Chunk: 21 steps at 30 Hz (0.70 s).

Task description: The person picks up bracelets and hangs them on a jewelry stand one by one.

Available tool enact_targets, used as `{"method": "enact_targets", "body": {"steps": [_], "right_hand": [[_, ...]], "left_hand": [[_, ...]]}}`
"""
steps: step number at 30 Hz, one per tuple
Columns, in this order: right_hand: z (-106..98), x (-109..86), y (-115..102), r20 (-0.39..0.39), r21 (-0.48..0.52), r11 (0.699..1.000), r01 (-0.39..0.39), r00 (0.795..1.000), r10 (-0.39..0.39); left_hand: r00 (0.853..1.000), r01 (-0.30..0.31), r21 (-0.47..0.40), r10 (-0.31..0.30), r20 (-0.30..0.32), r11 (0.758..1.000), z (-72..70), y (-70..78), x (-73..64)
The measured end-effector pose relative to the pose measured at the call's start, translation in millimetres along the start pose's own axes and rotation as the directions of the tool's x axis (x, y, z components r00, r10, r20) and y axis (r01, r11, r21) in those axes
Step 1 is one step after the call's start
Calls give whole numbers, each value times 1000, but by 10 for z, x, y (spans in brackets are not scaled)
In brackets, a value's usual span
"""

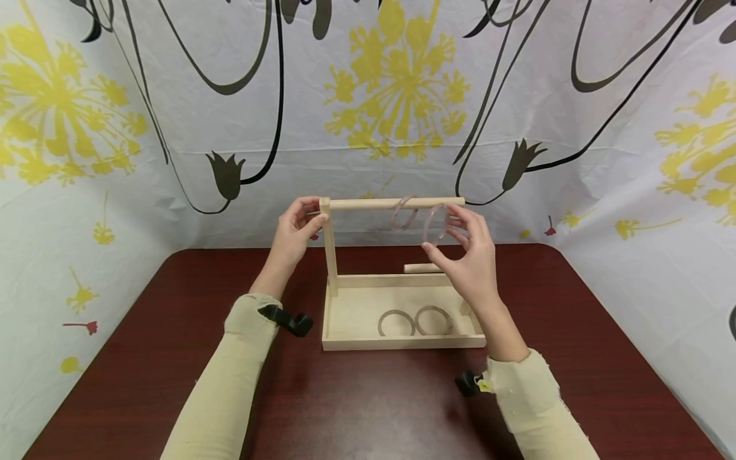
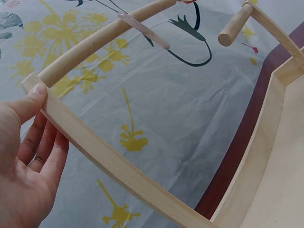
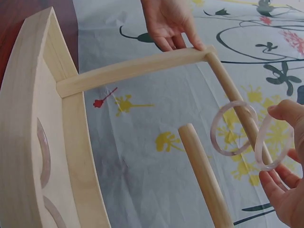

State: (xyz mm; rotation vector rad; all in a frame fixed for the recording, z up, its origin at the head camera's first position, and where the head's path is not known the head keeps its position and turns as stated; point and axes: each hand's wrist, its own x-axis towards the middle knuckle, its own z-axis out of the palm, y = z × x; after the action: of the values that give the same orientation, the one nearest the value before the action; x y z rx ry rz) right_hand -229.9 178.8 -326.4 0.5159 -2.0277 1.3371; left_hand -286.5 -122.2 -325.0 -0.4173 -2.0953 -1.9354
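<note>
A wooden stand has an upright post (image 1: 330, 255) with a round upper bar (image 1: 362, 204) running right from its top. My left hand (image 1: 292, 235) grips the post's top corner, thumb on the near side and fingers behind. A pale pinkish bangle (image 1: 394, 219) hangs around the upper bar, right of its middle. Near the bar's free end, my right hand (image 1: 473, 255) pinches a second translucent bangle (image 3: 259, 148) between thumb and fingers. In the right wrist view the bar's end shows within this bangle's loop.
The stand's shallow wooden tray (image 1: 402, 344) rests on a dark red table (image 1: 368, 409). Two bangles, a left one (image 1: 380, 324) and a right one (image 1: 418, 319), lie inside it. A shorter, lower bar (image 1: 422, 268) sits behind. A flower-patterned sheet (image 1: 322, 115) hangs beyond the table.
</note>
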Motion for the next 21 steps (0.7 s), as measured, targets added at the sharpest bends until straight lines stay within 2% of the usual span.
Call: {"method": "enact_targets", "body": {"steps": [11,21], "right_hand": [[-59,103,75,-120,-68,996,-49,992,40],[-79,186,112,-176,-70,993,-97,981,83]], "left_hand": [[1000,11,-16,-11,2,1000,3,7,1],[1000,15,-7,-15,2,1000,2,20,-4]]}}
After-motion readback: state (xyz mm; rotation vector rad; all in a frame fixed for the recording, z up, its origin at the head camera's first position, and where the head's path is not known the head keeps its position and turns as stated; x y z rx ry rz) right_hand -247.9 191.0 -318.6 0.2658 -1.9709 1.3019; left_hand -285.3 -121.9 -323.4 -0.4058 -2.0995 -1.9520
